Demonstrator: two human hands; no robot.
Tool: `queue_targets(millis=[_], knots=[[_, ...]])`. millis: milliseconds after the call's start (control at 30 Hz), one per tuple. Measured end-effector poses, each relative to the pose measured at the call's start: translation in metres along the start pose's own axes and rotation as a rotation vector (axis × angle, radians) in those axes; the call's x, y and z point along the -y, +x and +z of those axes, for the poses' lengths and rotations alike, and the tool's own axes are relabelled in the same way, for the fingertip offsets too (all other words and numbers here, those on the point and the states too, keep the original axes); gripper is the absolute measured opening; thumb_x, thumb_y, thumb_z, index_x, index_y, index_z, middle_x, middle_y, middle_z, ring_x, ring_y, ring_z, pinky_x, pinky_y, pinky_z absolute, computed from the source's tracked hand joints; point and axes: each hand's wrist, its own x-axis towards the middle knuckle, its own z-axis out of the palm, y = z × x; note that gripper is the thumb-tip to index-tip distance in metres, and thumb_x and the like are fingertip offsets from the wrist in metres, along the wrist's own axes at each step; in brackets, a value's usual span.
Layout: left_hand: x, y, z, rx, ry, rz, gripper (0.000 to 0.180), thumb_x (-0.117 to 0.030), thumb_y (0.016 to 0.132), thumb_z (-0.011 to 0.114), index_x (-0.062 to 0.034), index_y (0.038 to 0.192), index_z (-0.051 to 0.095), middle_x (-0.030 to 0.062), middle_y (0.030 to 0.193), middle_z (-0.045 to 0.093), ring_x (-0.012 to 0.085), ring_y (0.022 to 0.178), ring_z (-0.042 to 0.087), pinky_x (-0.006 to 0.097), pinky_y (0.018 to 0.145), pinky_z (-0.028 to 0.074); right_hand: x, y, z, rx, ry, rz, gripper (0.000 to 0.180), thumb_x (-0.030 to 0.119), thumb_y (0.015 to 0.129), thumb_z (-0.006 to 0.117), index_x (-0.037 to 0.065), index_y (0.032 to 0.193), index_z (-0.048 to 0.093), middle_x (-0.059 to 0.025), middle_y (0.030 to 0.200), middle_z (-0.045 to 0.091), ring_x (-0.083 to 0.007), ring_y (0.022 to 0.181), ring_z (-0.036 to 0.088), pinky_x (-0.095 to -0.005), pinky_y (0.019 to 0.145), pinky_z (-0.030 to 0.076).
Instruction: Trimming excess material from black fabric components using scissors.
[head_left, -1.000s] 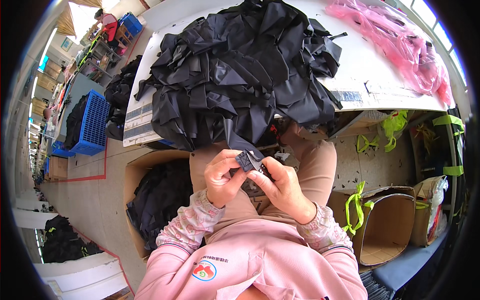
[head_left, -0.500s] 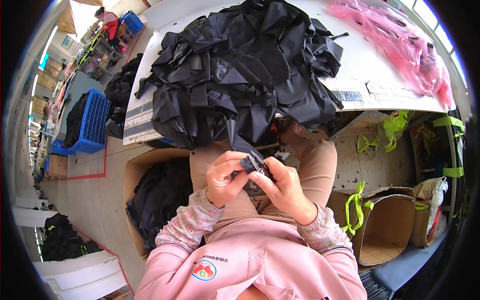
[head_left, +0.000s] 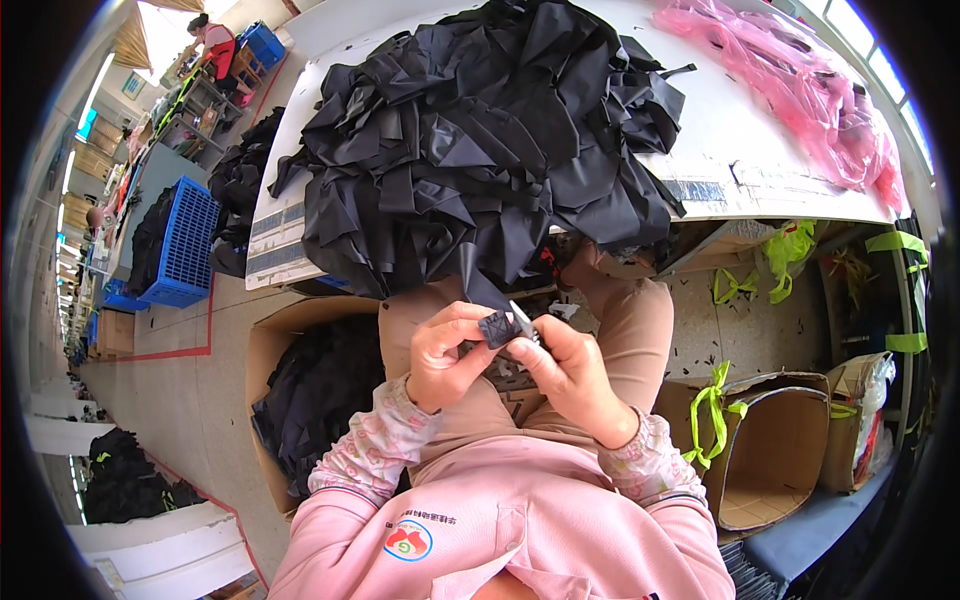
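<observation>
We find the small folded black fabric piece [head_left: 500,328] over the lap, at six o'clock from the black cloth heap [head_left: 480,150] on the white desk [head_left: 740,160]. Left hand [head_left: 445,355] and right hand [head_left: 570,375] fingers pinch it. We judge it light, limp, best gripped at edges. Since the earlier frame, barely shifted.

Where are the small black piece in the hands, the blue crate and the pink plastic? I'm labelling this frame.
small black piece [head_left: 500,328], head view, its folded middle between both hands.
blue crate [head_left: 186,245], head view, its slatted side wall.
pink plastic [head_left: 800,90], head view, middle of the crumpled sheet.
</observation>
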Motion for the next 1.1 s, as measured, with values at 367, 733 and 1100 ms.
queue_targets(millis=[367,733,1100], knots=[[0.004,0.005,-0.015,0.197,-0.548,-0.324,0.017,0.013,0.078,0.063,0.0045,0.093,0.065,0.0080,0.098,0.058,0.0147,0.091,0.058,0.025,0.080,0.046,0.027,0.019,-0.044,0.275,-0.196,0.057,0.038,0.033,0.085,0.068,-0.002,0.078,0.054,-0.0104,0.056,0.045,-0.0167,0.049,0.041,-0.0315,0.047,0.036],[0.008,0.006,-0.016,0.354,-0.484,-0.350,0.013,0.008,0.077,0.067,0.0025,0.089,0.064,0.0071,0.094,0.058,0.0140,0.084,0.055,0.025,0.074,0.044,0.038,0.020,-0.053,0.352,-0.603,-0.189,0.036,0.034,0.078,0.072,0.003,0.074,0.054,-0.0119,0.053,0.053,-0.0331,0.049,0.054,-0.0373,0.046,0.041],[0.008,0.010,-0.017,0.450,-0.364,-0.294,0.014,0.004,0.077,0.067,0.0007,0.090,0.066,0.0070,0.089,0.062,0.0158,0.082,0.058,0.027,0.074,0.045,0.036,0.019,-0.052,0.435,-0.598,-0.167,0.037,0.037,0.083,0.065,0.002,0.077,0.055,-0.0155,0.056,0.056,-0.0350,0.054,0.057,-0.0413,0.050,0.043]])
